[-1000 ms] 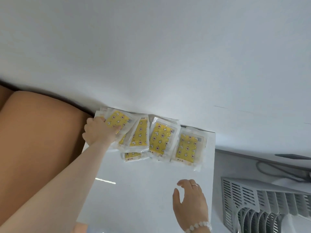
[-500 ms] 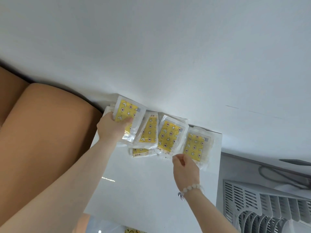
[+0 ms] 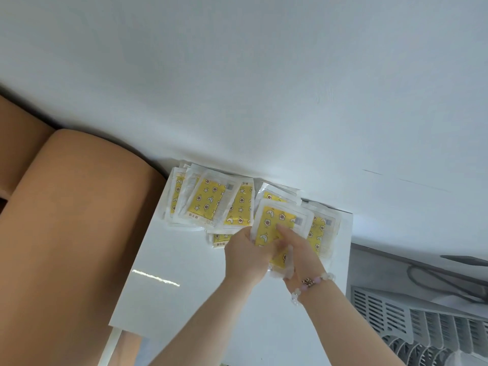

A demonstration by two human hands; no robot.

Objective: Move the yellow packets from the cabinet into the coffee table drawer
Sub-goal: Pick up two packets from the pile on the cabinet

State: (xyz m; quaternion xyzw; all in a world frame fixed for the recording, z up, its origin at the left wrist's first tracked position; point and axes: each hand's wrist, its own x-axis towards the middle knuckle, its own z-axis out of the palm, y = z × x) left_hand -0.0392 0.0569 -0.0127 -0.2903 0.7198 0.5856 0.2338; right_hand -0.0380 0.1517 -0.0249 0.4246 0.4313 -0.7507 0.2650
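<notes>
The left hand point(image 3: 245, 256) and right hand point(image 3: 299, 253) together pinched a yellow packet point(image 3: 277, 228) just above the white cabinet point(image 3: 184, 260). The other packets point(image 3: 208, 204) lay fanned against the wall point(image 3: 264, 101). The drawer was out of view, so the transfer looked barely begun, with nearly everything left to carry.

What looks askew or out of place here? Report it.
Nothing spilled or damaged. The yellow packets lie in an untidy overlapping fan on the cabinet top, tilted at different angles. The left hand and right hand together grip the held packet.
</notes>
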